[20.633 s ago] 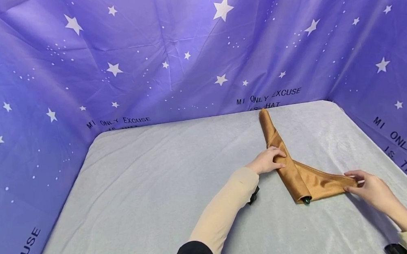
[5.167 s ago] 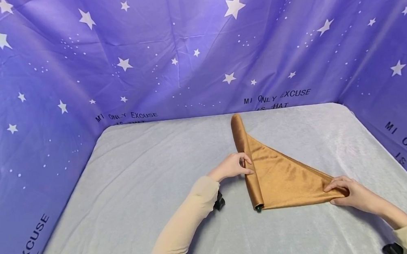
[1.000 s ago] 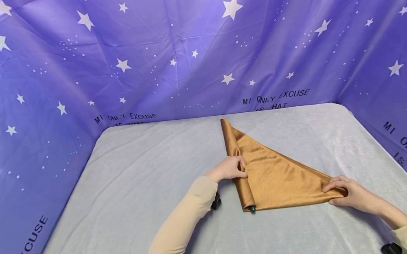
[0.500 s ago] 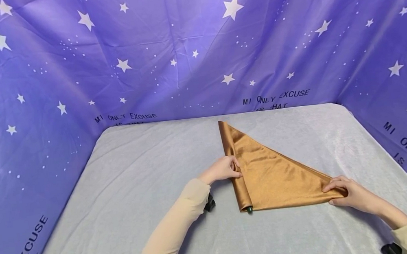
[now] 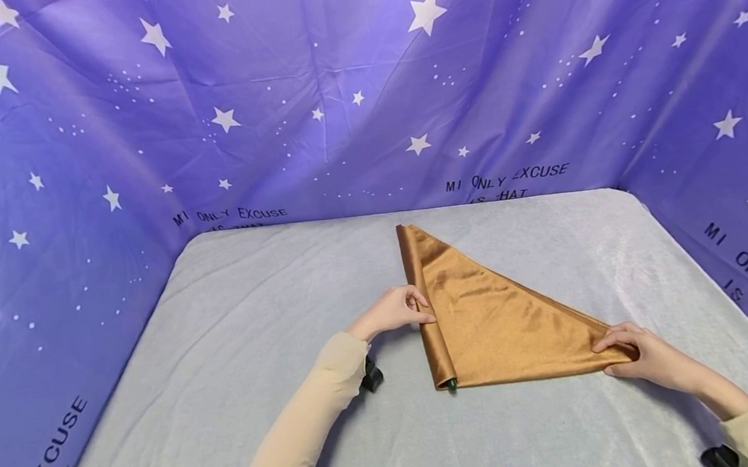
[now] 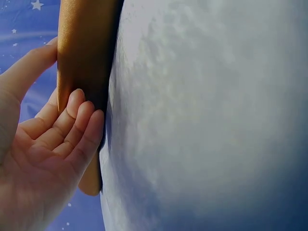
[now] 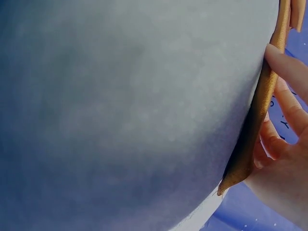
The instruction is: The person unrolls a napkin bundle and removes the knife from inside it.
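A golden-brown satin cloth [image 5: 497,319] lies on the table, its left side wound into a long roll [image 5: 436,348] and its flat part tapering to the right. A dark green tip [image 5: 452,384] pokes out of the roll's near end; the rest of that object is hidden. My left hand [image 5: 391,311] grips the roll around its middle, thumb on one side and fingers on the other, as the left wrist view also shows. My right hand [image 5: 653,358] holds the cloth's right corner, with the thumb at the near edge and the fingers over the top.
A pale grey covering [image 5: 251,290] spreads over the table on all sides of the cloth. Purple star-printed curtains [image 5: 305,82] hang behind it and at both sides. Black wrist straps [image 5: 371,376] sit on the sleeves.
The roll has turned leftward under my left hand, getting thinner and leaving more cloth flat. Over the last second my right hand has stayed at the right corner.
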The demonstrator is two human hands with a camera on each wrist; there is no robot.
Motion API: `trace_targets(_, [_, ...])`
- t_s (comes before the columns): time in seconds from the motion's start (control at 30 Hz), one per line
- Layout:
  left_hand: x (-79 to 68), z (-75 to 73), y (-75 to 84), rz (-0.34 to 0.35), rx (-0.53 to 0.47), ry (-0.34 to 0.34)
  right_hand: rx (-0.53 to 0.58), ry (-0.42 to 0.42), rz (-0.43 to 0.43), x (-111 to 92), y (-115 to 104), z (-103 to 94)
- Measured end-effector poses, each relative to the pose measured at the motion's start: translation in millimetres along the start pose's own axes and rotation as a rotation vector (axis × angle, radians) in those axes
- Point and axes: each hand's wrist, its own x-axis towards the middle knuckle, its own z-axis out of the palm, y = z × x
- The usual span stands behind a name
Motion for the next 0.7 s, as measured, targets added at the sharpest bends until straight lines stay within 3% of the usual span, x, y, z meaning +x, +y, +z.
trace_targets(0.3, [-7.5,-4.5,-8.0,-0.033,-0.072,0.011,-0.01,-0.003,-0.02,0.2,0.7,0.2])
trace_targets(0.7, [-12.3,-5.9,-5.0,-0.068,0.099,0.018,-0.006,0.0,-0.002,-0.1,1.4,0.2])
